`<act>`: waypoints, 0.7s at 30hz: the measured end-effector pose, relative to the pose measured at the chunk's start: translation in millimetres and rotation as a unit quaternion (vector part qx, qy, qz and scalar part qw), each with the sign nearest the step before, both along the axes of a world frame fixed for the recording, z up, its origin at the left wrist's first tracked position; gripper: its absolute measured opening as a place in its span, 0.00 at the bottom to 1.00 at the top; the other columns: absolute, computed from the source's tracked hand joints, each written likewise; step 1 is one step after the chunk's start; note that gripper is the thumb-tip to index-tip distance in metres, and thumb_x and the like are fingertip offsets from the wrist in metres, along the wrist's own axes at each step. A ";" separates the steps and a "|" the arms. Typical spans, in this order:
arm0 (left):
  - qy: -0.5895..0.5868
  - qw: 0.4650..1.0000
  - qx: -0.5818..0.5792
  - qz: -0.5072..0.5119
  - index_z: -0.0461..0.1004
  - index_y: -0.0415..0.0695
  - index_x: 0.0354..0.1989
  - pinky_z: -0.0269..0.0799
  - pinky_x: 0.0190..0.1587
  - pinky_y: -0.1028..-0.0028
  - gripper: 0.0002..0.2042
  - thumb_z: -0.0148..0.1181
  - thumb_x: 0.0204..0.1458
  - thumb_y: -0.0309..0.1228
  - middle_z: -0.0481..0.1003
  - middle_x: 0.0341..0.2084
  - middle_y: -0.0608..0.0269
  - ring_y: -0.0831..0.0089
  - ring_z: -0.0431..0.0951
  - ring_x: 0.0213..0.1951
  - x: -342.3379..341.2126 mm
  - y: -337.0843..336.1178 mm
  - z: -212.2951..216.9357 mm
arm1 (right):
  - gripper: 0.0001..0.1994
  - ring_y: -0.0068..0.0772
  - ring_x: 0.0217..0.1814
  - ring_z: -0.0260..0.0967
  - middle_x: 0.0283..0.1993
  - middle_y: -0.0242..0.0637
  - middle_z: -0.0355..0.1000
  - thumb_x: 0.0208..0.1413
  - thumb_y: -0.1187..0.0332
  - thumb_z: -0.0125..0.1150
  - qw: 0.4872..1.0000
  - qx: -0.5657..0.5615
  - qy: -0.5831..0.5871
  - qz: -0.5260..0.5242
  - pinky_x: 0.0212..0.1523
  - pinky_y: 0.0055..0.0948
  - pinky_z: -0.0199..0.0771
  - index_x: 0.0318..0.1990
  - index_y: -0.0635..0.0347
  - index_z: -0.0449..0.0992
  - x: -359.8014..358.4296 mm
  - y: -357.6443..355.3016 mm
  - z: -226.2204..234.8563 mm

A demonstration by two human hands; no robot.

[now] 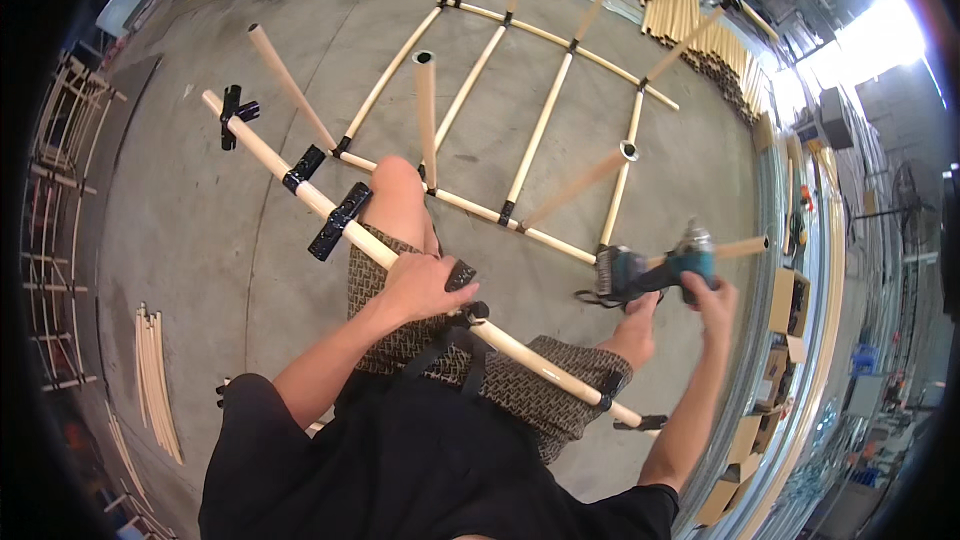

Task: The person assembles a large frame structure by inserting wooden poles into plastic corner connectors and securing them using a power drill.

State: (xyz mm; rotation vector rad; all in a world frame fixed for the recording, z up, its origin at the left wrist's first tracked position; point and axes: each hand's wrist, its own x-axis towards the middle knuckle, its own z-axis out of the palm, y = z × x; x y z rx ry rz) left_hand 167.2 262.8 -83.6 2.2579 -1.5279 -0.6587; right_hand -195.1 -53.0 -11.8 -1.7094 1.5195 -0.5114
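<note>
A long cream tube (535, 362) lies slantwise across my lap, with black joints (340, 221) spaced along it. My left hand (422, 285) is closed round the tube at its middle, beside another black joint (461, 275). Off to the right, my right hand (712, 302) grips a teal and black cordless drill (690, 258) by its handle, away from the tube. The drill is slightly blurred, and its chuck points to the far side.
Ahead on the concrete floor stands a frame (540, 135) of cream tubes and black joints, with several uprights. Stacked tubes (700, 32) lie at the far right. Open cardboard boxes (788, 302) line the right side. Loose tubes (152, 380) lie at the left, near a tube rack (60, 200).
</note>
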 end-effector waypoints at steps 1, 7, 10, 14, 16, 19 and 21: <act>0.002 1.000 0.014 -0.012 0.78 0.35 0.32 0.75 0.36 0.54 0.31 0.53 0.54 0.59 0.79 0.23 0.43 0.47 0.81 0.30 4.5 1.2 -1.0 | 0.21 0.25 0.24 0.72 0.27 0.37 0.77 0.42 0.60 0.77 0.999 0.038 -0.029 0.001 0.24 0.25 0.70 0.34 0.74 0.80 18.3 -6.4 -38.5; 0.002 0.999 0.028 -0.021 0.77 0.36 0.30 0.77 0.35 0.55 0.32 0.51 0.55 0.60 0.78 0.21 0.43 0.48 0.82 0.28 9.0 10.7 -9.6 | 0.24 0.34 0.21 0.75 0.24 0.44 0.76 0.33 0.60 0.79 0.985 0.151 0.078 -0.020 0.16 0.33 0.76 0.28 0.77 0.78 91.7 -15.9 -212.7; -0.008 1.000 0.000 -0.022 0.77 0.37 0.28 0.77 0.29 0.56 0.31 0.52 0.55 0.60 0.76 0.15 0.47 0.49 0.80 0.22 7.9 15.0 -13.1 | 0.32 0.39 0.30 0.78 0.41 0.53 0.75 0.35 0.61 0.79 0.973 0.167 0.151 -0.044 0.23 0.38 0.84 0.42 0.79 0.71 96.7 -20.4 -282.4; -0.046 0.993 -0.109 0.010 0.74 0.40 0.23 0.71 0.22 0.60 0.27 0.59 0.52 0.57 0.71 0.09 0.52 0.54 0.75 0.14 2.1 18.6 -28.5 | 0.32 0.39 0.28 0.78 0.36 0.48 0.77 0.35 0.61 0.78 0.973 0.132 0.174 -0.069 0.21 0.37 0.82 0.43 0.77 0.72 112.2 -0.2 -332.5; -0.060 0.990 -0.123 0.020 0.73 0.41 0.22 0.70 0.22 0.63 0.26 0.60 0.52 0.55 0.69 0.07 0.54 0.56 0.73 0.13 2.9 17.1 -26.4 | 0.31 0.38 0.27 0.77 0.34 0.46 0.77 0.35 0.60 0.78 0.967 0.183 0.178 -0.026 0.20 0.37 0.80 0.42 0.75 0.74 120.7 12.1 -336.3; -0.063 0.989 -0.131 0.028 0.73 0.41 0.22 0.71 0.22 0.64 0.25 0.62 0.51 0.55 0.69 0.07 0.54 0.56 0.74 0.14 1.4 16.1 -25.8 | 0.26 0.39 0.23 0.77 0.31 0.46 0.77 0.36 0.58 0.78 0.959 0.163 0.230 0.000 0.18 0.36 0.79 0.37 0.73 0.77 127.9 31.4 -336.2; -0.060 0.988 -0.138 0.036 0.73 0.41 0.22 0.71 0.23 0.64 0.25 0.63 0.51 0.54 0.69 0.08 0.54 0.57 0.74 0.15 0.0 14.9 -26.7 | 0.28 0.40 0.22 0.78 0.30 0.47 0.78 0.36 0.55 0.78 0.940 0.166 0.293 0.060 0.19 0.35 0.80 0.35 0.75 0.77 133.2 32.5 -327.8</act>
